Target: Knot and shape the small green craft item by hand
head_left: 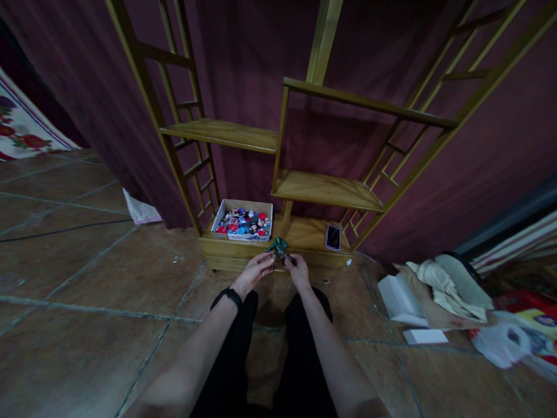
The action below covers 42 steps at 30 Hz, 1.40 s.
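Observation:
Between my two hands is a small figurine (279, 246), green at the top and brownish lower down. Its finer details are too small to make out. My left hand (256, 270) grips it from the left, and a dark band circles that wrist. On the other side, my right hand (298, 269) pinches its lower right part. Just beyond my hands, an open cardboard box (250, 237) stands on the low wooden base, full of small red, blue and white figures (244, 222). A dark framed rectangular object (333, 237) lies on the same base toward the right.
A wooden display shelf (331, 188) with stepped boards rises in front of a dark red curtain (243, 69). White boxes (401, 299), cloths (448, 290) and plastic bags (500, 342) lie on the tiled floor at right. A dark cable (65, 229) runs across the floor at left.

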Each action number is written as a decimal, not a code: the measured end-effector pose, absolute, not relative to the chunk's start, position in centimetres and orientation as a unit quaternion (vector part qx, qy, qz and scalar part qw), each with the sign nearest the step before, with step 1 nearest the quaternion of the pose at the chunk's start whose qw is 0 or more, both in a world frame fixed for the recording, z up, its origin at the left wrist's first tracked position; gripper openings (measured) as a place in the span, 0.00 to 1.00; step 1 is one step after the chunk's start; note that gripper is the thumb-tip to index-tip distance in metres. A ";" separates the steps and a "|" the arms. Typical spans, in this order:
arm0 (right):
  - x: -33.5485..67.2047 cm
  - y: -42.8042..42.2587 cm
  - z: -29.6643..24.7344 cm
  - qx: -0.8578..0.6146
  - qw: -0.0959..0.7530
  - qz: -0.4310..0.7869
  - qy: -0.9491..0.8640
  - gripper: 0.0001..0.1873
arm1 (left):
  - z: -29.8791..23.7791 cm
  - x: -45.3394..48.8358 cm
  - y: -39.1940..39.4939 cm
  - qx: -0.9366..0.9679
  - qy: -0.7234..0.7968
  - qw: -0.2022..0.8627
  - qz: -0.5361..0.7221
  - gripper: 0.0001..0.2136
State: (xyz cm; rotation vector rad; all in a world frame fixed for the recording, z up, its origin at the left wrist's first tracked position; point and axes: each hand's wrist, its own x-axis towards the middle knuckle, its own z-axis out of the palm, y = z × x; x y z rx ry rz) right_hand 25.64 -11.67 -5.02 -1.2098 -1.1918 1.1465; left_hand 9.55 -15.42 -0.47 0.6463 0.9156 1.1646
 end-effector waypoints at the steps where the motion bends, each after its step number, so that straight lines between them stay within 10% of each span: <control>1: 25.7 -11.6 -5.0 -0.512 0.515 0.463 -0.508 0.14 | -0.5 9.7 -15.4 0.287 0.409 0.689 0.524 0.20; 42: 24.8 -12.9 -2.5 -0.399 0.518 0.543 -0.527 0.22 | -2.0 9.0 -14.6 0.246 0.414 0.674 0.560 0.12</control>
